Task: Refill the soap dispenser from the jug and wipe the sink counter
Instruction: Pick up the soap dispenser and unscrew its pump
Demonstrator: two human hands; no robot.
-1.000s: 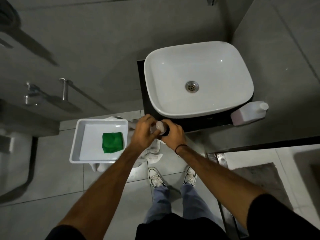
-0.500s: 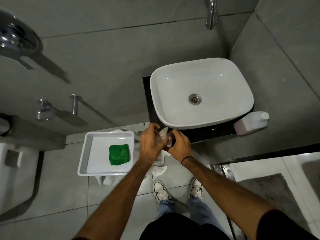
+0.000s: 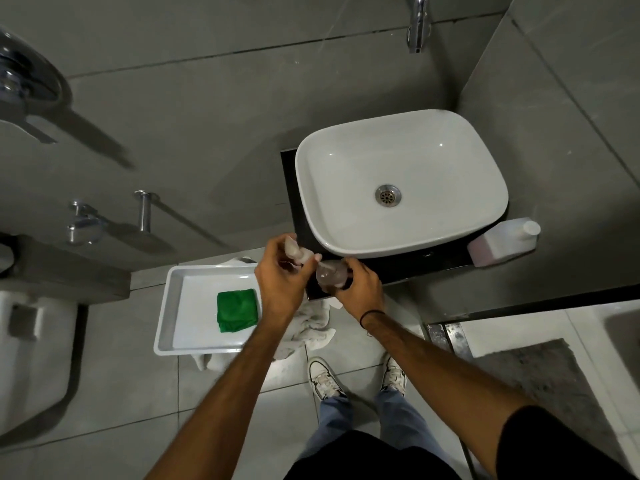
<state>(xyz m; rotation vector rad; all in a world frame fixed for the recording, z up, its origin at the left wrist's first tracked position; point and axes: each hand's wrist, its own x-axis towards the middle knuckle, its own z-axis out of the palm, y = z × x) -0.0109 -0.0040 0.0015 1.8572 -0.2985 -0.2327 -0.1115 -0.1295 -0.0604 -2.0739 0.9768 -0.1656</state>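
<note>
My right hand (image 3: pixel 360 287) grips the clear soap dispenser bottle (image 3: pixel 330 273), which stands at the front left corner of the dark sink counter (image 3: pixel 408 266). My left hand (image 3: pixel 280 275) holds the white pump top (image 3: pixel 298 252) lifted off and just left of the bottle's open mouth. The white jug (image 3: pixel 504 242) with a pinkish liquid lies on its side at the counter's right end, capped. A folded green cloth (image 3: pixel 237 310) rests in a white tray (image 3: pixel 173 313) to the left.
A white basin (image 3: pixel 401 181) fills most of the counter, with a wall tap (image 3: pixel 417 26) above it. A crumpled white towel (image 3: pixel 311 329) lies on the floor under the tray. A toilet (image 3: pixel 31 355) stands at the left, and a grey mat (image 3: pixel 540 379) at the right.
The pump top has come off the bottle in my left hand and moved up and left. The head camera has tilted, so the sink sits lower in view.
</note>
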